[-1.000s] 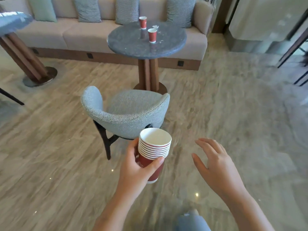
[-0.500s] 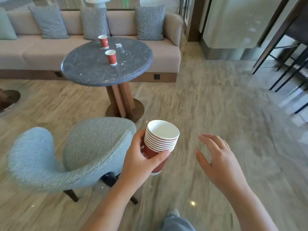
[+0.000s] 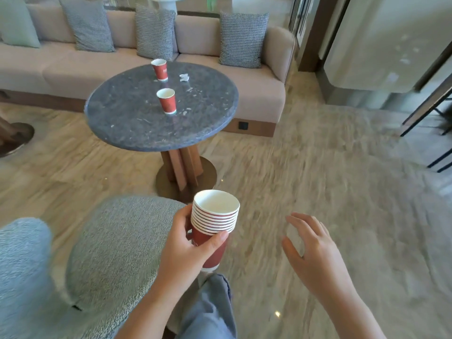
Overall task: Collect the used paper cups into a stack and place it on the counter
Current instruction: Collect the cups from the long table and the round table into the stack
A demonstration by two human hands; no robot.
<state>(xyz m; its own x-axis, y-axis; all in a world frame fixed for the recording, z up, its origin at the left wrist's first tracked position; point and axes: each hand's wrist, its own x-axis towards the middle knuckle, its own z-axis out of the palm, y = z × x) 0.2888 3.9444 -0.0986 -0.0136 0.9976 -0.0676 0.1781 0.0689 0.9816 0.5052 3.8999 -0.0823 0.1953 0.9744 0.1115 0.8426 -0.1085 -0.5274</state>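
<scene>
My left hand (image 3: 183, 250) grips a stack of several red paper cups (image 3: 215, 216) upright, white insides up, low in the middle of the view. My right hand (image 3: 315, 258) hovers to the right of the stack, fingers spread and relaxed, holding nothing. Two more red paper cups stand on the round dark stone table (image 3: 137, 128) ahead: a near cup (image 3: 167, 101) close to the table's middle and a far cup (image 3: 160, 69) toward its back edge.
A grey upholstered chair (image 3: 102, 253) fills the lower left, between me and the table. A crumpled white scrap (image 3: 184, 77) lies on the table. A beige sofa (image 3: 256, 86) with cushions runs behind it. Marble floor opens to the right; dark stool legs (image 3: 430, 106) stand far right.
I have walked closer, past the right side of the grey chair; the table and its two cups now look larger and nearer. Both hands keep their pose, the stack still held.
</scene>
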